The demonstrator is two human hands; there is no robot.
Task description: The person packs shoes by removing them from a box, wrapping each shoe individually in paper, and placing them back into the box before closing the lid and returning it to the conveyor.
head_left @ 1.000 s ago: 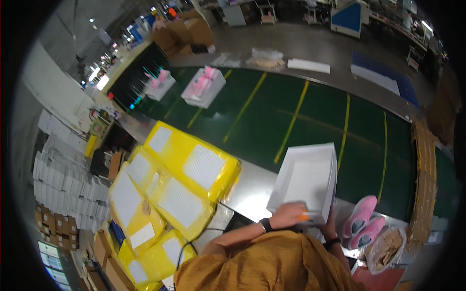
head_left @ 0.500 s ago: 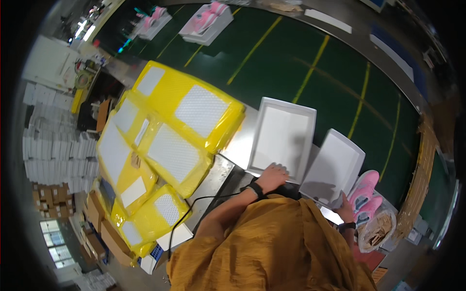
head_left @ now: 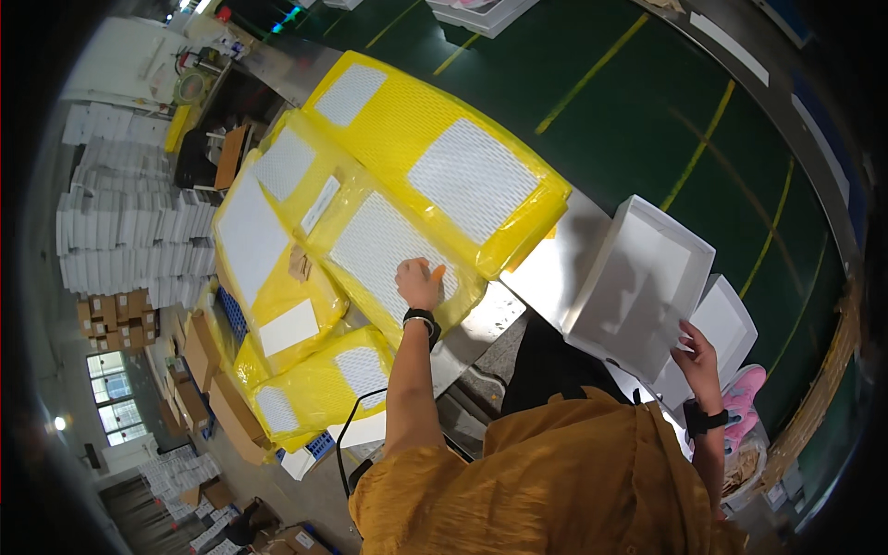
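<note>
My left hand is over a white patterned panel on one of the yellow film-wrapped packs. Its fingers curl loosely, the thumb stands apart, and nothing shows in its grasp. At the near right corner of an open white cardboard box, my right hand has its fingertips closed on the side wall. The box holds only shadow. A second white box part sits partly behind it, by my right wrist. Pink shoes lie beyond that wrist, partly hidden by my arm.
A green belt with yellow stripes runs along the far side, bearing a white box near the top. Stacked white flat pieces and brown cartons stand at the left. A black cable loops near my left elbow.
The view has turned left. My left hand has gone from the open box's near edge to the yellow packs. My right hand has moved from the second box part to the open box's wall.
</note>
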